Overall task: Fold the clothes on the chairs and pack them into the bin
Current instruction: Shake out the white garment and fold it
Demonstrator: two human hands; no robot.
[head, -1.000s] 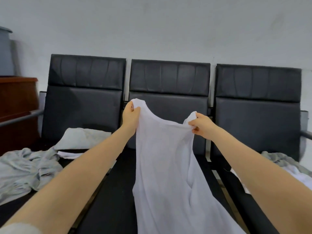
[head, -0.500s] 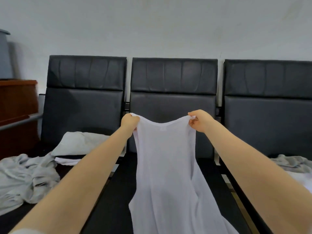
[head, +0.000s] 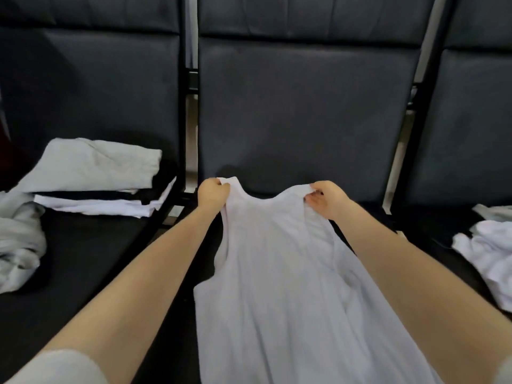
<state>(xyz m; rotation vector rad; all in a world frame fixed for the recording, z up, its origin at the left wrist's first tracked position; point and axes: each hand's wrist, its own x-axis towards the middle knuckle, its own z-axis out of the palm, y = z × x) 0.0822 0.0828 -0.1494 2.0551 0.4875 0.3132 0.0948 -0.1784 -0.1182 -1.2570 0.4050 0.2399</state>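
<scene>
White tank top (head: 277, 273) pinched at each strap by left hand (head: 212, 195) and right hand (head: 327, 199), spread flat on middle chair (head: 302, 115), likely for folding.

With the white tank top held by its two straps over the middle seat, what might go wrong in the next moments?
1. The left hand and right hand pinch only the straps of the white tank top; its body already shows creases, which may get folded in.
2. Its lower part runs out of view at the frame's bottom, so it may hang off the middle seat and drag the fabric down.
3. The folded stack lies near; a sideways sweep could disturb it.
</scene>
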